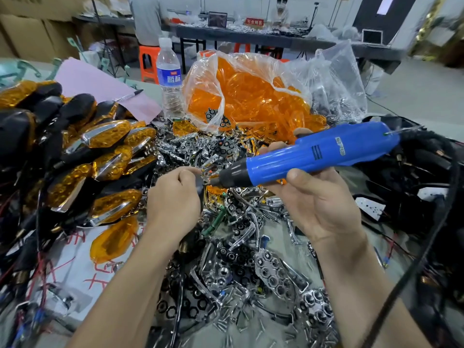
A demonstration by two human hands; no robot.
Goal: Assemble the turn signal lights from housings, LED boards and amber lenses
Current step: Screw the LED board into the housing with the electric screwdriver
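My right hand [313,197] grips a blue electric screwdriver [313,154], held level with its black tip pointing left. My left hand [175,194] has its fingers curled round a small dark part [199,187] right at the screwdriver's tip; most of that part is hidden by my fingers. Finished amber-and-black turn signal lights [82,156] are piled at the left. Chrome LED reflector boards [251,262] lie heaped under my hands. A loose amber lens [113,239] lies at the lower left.
A clear bag of amber lenses [251,96] stands behind the heap, with a water bottle [169,79] to its left. Black wired housings [414,172] crowd the right side. The screwdriver's black cable [426,247] runs down the right. A pink sheet with a pen [100,84] lies at the back left.
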